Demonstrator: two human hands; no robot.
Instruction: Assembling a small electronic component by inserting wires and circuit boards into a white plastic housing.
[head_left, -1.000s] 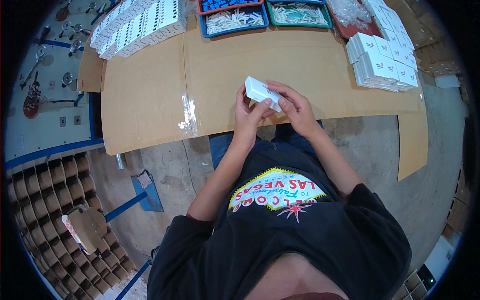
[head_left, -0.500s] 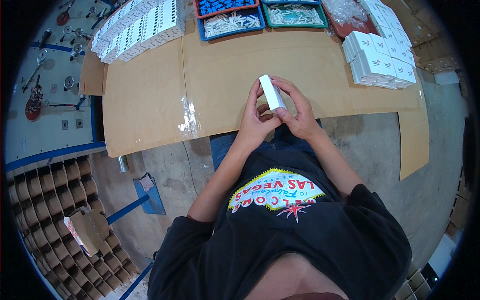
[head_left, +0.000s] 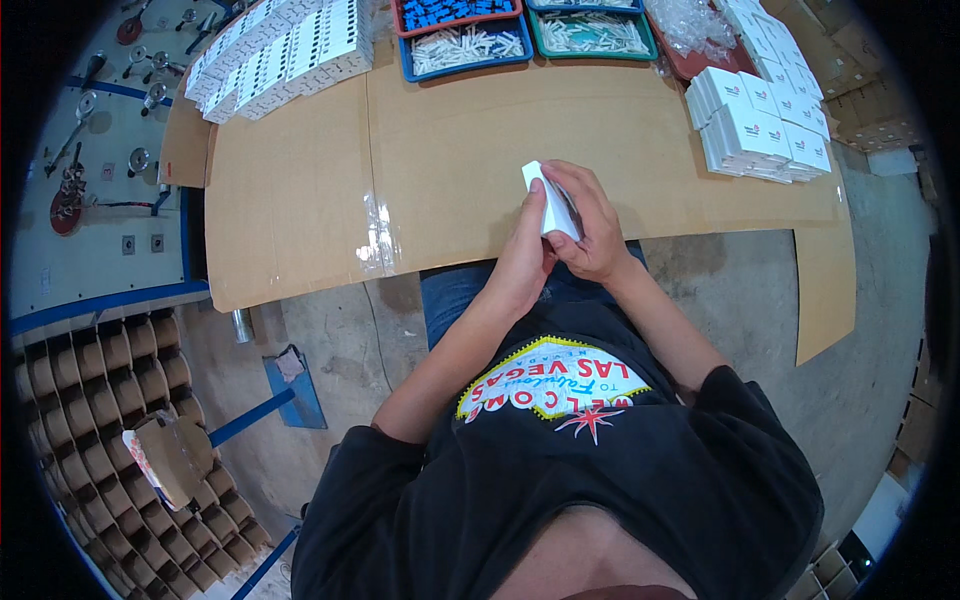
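Observation:
A small white box (head_left: 551,207) is held on edge between my two hands, just above the near edge of the cardboard-covered table (head_left: 450,170). My left hand (head_left: 524,258) grips its left side, with the thumb lying along the box. The fingers of my right hand (head_left: 592,225) wrap over the far end and right side, and its thumb presses near the lower end. Much of the box's right face is hidden by the right hand, and most of the left fingers are out of sight behind the box.
Stacks of white boxes stand at the far left (head_left: 285,65) and far right (head_left: 755,130). Between them are a blue tray (head_left: 470,72) and a green tray (head_left: 597,50) of small white pieces, a red tray of blue pieces (head_left: 455,12), and clear plastic bags (head_left: 690,28).
The box has turned in my hands and come slightly nearer. My left thumb has moved up onto its side, and the left hand has closed in under it.

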